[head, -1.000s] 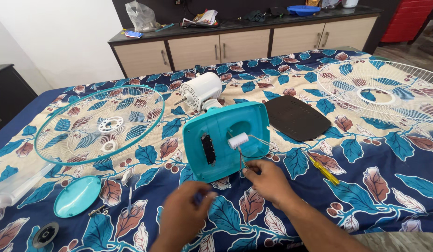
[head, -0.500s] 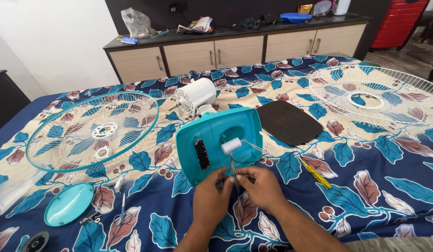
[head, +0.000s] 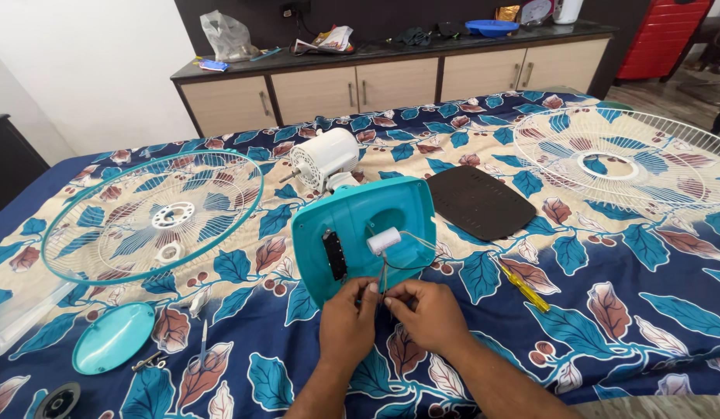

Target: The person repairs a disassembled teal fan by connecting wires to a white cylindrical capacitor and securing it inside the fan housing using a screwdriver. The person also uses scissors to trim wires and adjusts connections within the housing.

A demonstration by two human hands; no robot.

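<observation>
A teal fan base (head: 364,233) lies upside down on the bedsheet, with a black switch block (head: 334,254) and a white cylindrical capacitor (head: 384,240) inside it. Thin wires (head: 385,275) run from the capacitor down to the base's near edge. My left hand (head: 347,322) and my right hand (head: 426,314) meet at that edge, fingertips pinched on the wires. The white fan motor (head: 326,159) lies just behind the base.
A teal-rimmed fan guard (head: 154,213) lies at left, a white guard (head: 627,159) at right. A black base plate (head: 478,202) and a yellow screwdriver (head: 523,285) lie right of the base. A teal cap (head: 113,337), screws and a black nut (head: 59,402) sit at front left.
My left hand has come up from the sheet to join the right one at the base's near edge. Both now pinch the wires. The view has shifted closer.
</observation>
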